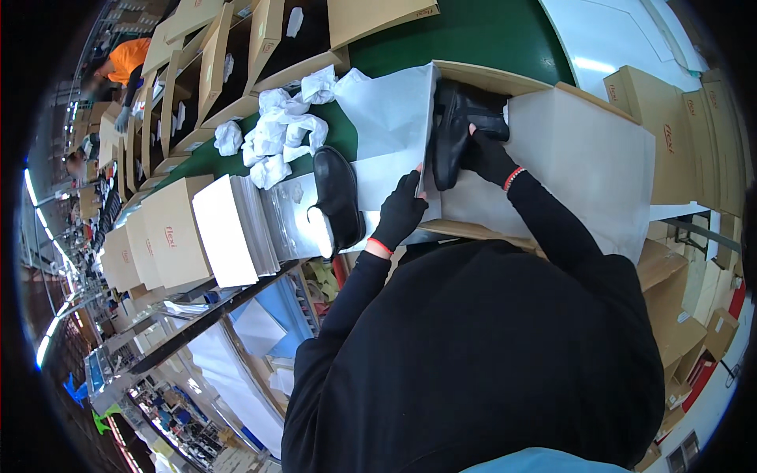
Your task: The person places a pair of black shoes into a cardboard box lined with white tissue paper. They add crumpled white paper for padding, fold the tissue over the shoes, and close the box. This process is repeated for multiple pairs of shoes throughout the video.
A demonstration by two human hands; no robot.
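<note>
A black ankle boot (451, 134) lies in an open cardboard box (473, 75) lined with white tissue paper (552, 158). My right hand (487, 156), in a black fingerless glove, is closed on this boot, its thumb on the dark upper. At the box's left side, my gloved left hand (402, 209) pinches the edge of the tissue paper, which drapes over that wall. To the left of that hand, a second black boot (337, 197) lies on its side on white paper, its pale lining showing at the opening.
Crumpled white paper wads (280, 130) sit on the green table (465, 39) at the far left. Nearer are a stack of white sheets (229, 229) and closed boxes (169, 236). Open boxes (264, 39) line the back left. More boxes (654, 130) stand right. A person in orange (128, 59) works far left.
</note>
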